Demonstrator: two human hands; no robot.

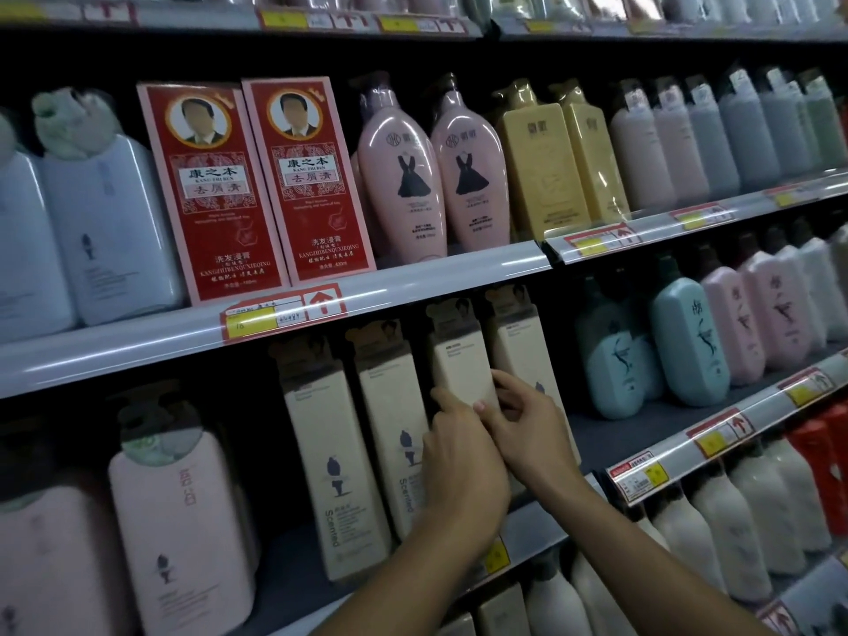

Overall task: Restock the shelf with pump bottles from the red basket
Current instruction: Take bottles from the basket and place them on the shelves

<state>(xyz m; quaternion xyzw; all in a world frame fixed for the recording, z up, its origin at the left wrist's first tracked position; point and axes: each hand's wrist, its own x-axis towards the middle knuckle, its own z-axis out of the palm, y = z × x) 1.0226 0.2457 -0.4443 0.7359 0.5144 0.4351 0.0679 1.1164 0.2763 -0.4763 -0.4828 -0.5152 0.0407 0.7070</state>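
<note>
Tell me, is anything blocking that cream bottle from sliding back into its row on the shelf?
Nothing visible does. Both hands, left and right, are already on the cream bottle, which stands in the row between two matching bottles. The space behind it is dark and cannot be judged.

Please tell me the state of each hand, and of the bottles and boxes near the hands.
Left hand: fingers curled on the third cream bottle.
Right hand: fingers holding the same bottle.
Third cream bottle: upright, set back on the shelf.
Two front cream bottles: upright, untouched.
Red boxes: upright, closed.
</note>
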